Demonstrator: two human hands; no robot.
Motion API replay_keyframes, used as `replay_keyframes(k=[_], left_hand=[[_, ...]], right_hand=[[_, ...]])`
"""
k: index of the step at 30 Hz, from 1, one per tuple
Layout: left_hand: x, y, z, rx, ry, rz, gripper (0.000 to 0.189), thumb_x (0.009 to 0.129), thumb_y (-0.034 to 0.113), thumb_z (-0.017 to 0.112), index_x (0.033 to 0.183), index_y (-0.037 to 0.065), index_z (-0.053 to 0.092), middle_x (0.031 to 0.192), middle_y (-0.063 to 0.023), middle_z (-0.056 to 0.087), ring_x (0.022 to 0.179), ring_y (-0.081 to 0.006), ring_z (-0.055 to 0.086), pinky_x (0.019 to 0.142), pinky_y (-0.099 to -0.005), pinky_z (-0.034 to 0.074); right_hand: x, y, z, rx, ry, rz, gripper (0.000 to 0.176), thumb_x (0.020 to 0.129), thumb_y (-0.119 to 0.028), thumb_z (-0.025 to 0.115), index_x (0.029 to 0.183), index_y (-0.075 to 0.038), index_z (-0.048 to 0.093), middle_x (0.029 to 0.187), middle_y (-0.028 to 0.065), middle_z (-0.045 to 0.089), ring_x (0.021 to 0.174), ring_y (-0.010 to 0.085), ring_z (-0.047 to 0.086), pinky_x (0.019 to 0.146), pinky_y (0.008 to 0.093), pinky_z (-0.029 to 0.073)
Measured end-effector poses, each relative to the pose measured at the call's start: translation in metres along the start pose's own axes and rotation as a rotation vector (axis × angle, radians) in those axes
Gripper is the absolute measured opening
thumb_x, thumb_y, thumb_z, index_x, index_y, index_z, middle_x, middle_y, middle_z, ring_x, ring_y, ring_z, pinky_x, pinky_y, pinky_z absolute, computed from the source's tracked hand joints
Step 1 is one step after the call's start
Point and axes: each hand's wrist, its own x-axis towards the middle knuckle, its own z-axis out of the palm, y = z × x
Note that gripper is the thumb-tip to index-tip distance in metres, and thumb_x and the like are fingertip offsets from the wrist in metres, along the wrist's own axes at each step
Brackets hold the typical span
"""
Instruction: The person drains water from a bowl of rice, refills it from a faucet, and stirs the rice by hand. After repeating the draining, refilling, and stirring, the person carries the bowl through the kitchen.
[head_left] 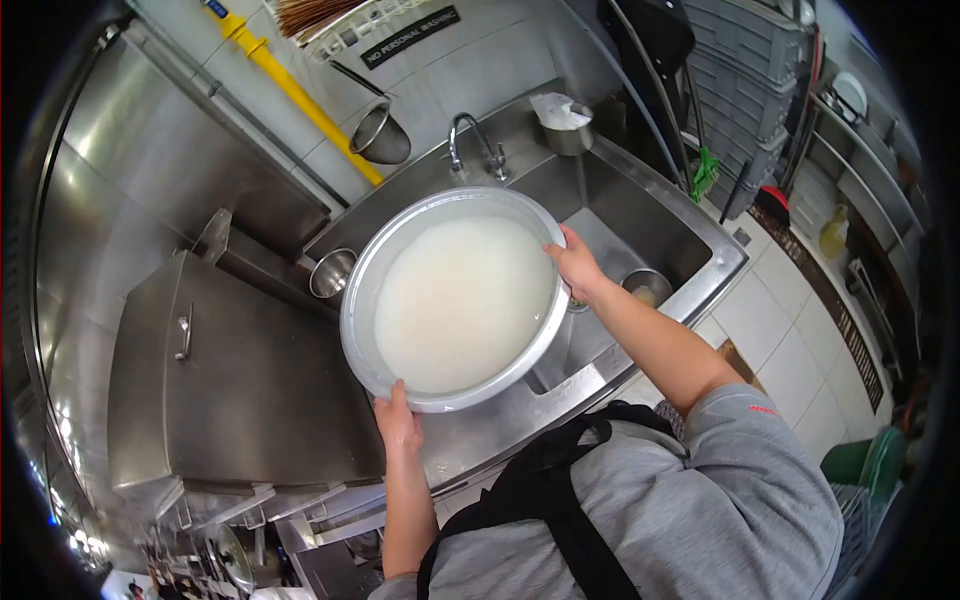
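A large round metal bowl (365, 285) filled with cloudy white liquid sits over the steel sink (655, 215). My left hand (398, 422) grips the bowl's near rim. My right hand (577, 264) grips the opposite rim on the right side. The bowl looks roughly level between both hands. What lies under the white liquid is hidden.
A faucet (470, 140) stands behind the bowl, with a small steel pot (568, 128) beside it. A metal cup (332, 272) sits left of the bowl, and a steel lidded unit (220, 380) fills the left. Another small cup (647, 287) rests in the sink. A strainer (380, 133) hangs on the wall.
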Motion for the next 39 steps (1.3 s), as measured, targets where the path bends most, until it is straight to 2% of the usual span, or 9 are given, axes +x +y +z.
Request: replay_keyframes(k=[1,4,17,22,23,26,28,34,39], left_hand=[[-0.006,0.001,-0.004,0.012,-0.034,-0.029,0.030,0.096,0.013,0.057,0.121,0.002,0.047,0.118,-0.0109,0.060,0.100,-0.0195,0.063,0.078,-0.0330,0.054],[-0.019,-0.004,-0.011,0.041,-0.038,-0.051,0.032,0.096,0.012,0.057,0.125,0.003,0.045,0.121,-0.0103,0.059,0.105,-0.0203,0.061,0.084,-0.0342,0.053],[-0.092,0.044,0.009,-0.079,-0.019,-0.092,0.036,0.097,0.006,0.051,0.132,0.003,0.044,0.126,-0.0116,0.056,0.113,-0.0218,0.059,0.093,-0.0359,0.052],[-0.104,0.059,0.036,-0.071,-0.026,-0.036,0.035,0.097,0.006,0.052,0.130,0.002,0.044,0.120,-0.0125,0.058,0.106,-0.0193,0.061,0.087,-0.0327,0.053],[-0.104,0.059,0.037,-0.070,-0.014,-0.035,0.035,0.097,0.006,0.052,0.130,0.002,0.044,0.120,-0.0125,0.058,0.106,-0.0193,0.061,0.087,-0.0327,0.053],[-0.106,0.059,0.040,-0.001,-0.001,-0.023,0.031,0.096,0.007,0.054,0.126,0.002,0.046,0.114,-0.0118,0.060,0.097,-0.0167,0.062,0.081,-0.0300,0.055],[-0.107,0.060,0.044,0.034,0.021,-0.011,0.029,0.096,0.008,0.055,0.123,0.002,0.047,0.109,-0.0107,0.061,0.092,-0.0147,0.062,0.076,-0.0279,0.055],[-0.115,0.076,0.068,0.164,0.052,-0.048,0.032,0.096,0.007,0.055,0.126,0.003,0.046,0.111,-0.0123,0.060,0.095,-0.0167,0.062,0.078,-0.0295,0.054],[-0.111,0.070,0.069,0.148,0.051,0.009,0.037,0.096,0.008,0.055,0.130,0.002,0.045,0.118,-0.0131,0.059,0.104,-0.0208,0.061,0.087,-0.0332,0.051]], right_hand=[[-0.004,0.004,-0.004,-0.005,-0.003,0.001,0.059,0.092,-0.003,0.054,0.146,-0.001,0.030,0.130,0.0190,0.055,0.116,0.0278,0.056,0.095,0.0377,0.048],[-0.032,-0.009,-0.013,0.046,-0.015,0.039,0.060,0.092,-0.003,0.054,0.147,-0.002,0.028,0.133,0.0183,0.053,0.119,0.0276,0.054,0.098,0.0369,0.046],[-0.084,-0.001,-0.047,0.076,0.106,0.151,0.059,0.094,-0.003,0.051,0.149,-0.004,0.027,0.139,0.0172,0.048,0.123,0.0247,0.051,0.104,0.0346,0.041],[-0.047,0.009,-0.075,-0.118,0.134,0.206,0.042,0.094,-0.010,0.056,0.134,-0.004,0.043,0.116,0.0108,0.060,0.106,0.0198,0.057,0.094,0.0324,0.045],[-0.029,0.002,-0.080,-0.125,0.163,0.281,0.027,0.094,-0.016,0.059,0.118,-0.005,0.055,0.095,0.0055,0.061,0.088,0.0159,0.057,0.083,0.0291,0.048],[0.036,-0.003,-0.098,-0.069,0.011,0.467,0.024,0.094,-0.022,0.061,0.111,-0.005,0.061,0.085,0.0032,0.059,0.077,0.0144,0.055,0.072,0.0273,0.049],[0.095,0.043,-0.122,0.119,-0.008,0.512,0.025,0.097,-0.026,0.057,0.108,-0.005,0.064,0.082,0.0034,0.058,0.071,0.0161,0.055,0.066,0.0319,0.052],[0.177,0.121,-0.109,0.120,-0.020,0.518,0.031,0.099,-0.020,0.043,0.120,-0.005,0.062,0.099,0.0142,0.068,0.080,0.0258,0.066,0.073,0.0425,0.055],[0.157,0.106,-0.106,0.004,-0.098,0.560,0.036,0.098,-0.017,0.038,0.122,-0.001,0.060,0.110,0.0191,0.067,0.090,0.0297,0.067,0.078,0.0416,0.055]])
